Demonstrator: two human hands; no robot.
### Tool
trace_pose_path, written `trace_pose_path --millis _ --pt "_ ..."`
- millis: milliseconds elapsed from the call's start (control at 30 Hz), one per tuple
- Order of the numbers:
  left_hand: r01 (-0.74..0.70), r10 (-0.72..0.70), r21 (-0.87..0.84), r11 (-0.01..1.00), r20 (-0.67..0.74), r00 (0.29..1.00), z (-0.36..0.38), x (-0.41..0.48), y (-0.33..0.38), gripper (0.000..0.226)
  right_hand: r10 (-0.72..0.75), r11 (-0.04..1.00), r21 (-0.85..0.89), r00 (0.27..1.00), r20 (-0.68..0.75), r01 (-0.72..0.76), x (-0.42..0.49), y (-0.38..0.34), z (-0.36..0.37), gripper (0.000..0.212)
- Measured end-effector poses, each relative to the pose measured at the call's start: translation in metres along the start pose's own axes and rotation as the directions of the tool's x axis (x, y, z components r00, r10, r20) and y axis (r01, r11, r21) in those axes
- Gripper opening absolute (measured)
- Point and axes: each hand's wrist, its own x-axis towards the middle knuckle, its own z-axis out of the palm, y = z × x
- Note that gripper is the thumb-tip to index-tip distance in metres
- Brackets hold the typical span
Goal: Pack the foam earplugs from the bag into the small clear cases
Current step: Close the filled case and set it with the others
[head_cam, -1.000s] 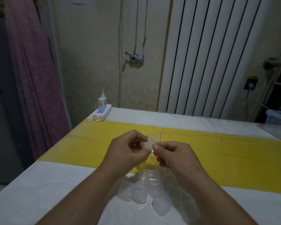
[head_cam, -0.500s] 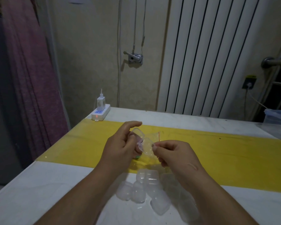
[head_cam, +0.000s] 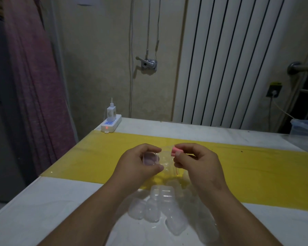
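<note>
- Left hand [head_cam: 137, 166] gripped one small clear case [head_cam: 150, 159], fingers curled over it and thumb beneath. Its mouth appeared to be turned toward the other hand, judged ready to receive a plug.
- Right hand [head_cam: 199, 162] pinched a pink foam earplug [head_cam: 175, 151] between thumb and forefinger, just beside the case and not yet inside it.
- Clear zip bag [head_cam: 167, 161], with a red seal line, hung between both hands and touched them. Which hand bore it could not be told.
- Heap of clear cases [head_cam: 160, 206] lay on the white table [head_cam: 43, 210] beneath the wrists, at the near edge of the yellow strip [head_cam: 96, 157], judged kept within easy reach. Their contents were too blurred to tell.
- Power strip [head_cam: 111, 125] sat at the far left corner, well apart.
</note>
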Motion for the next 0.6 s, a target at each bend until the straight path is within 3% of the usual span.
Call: trace_pose_path --millis 67,233,400,600 --pt "0.005 -0.005 -0.002 1.000 0.013 1.000 -0.0003 -0.0010 0.0008 0.037 -0.025 0.999 -0.024 0.999 0.040 0.026 -0.0028 -0.0003 0.0030 0.009" --pt "0.000 0.000 -0.004 1.000 0.031 1.000 -0.0006 -0.0011 0.0009 0.036 -0.166 0.913 -0.368 0.984 0.060 0.177 -0.0023 0.0081 0.0045 0.014" --pt "0.048 -0.044 -0.087 0.995 0.046 0.998 -0.0007 -0.0023 0.0020 0.036 -0.215 0.860 -0.450 0.970 0.113 0.242 -0.0049 0.0042 0.0049 0.008" --pt "0.079 -0.065 -0.196 0.977 0.077 0.995 -0.0013 -0.0042 0.0052 0.036 -0.304 0.813 -0.497 0.949 0.079 0.302 -0.0012 0.0080 0.0054 0.006"
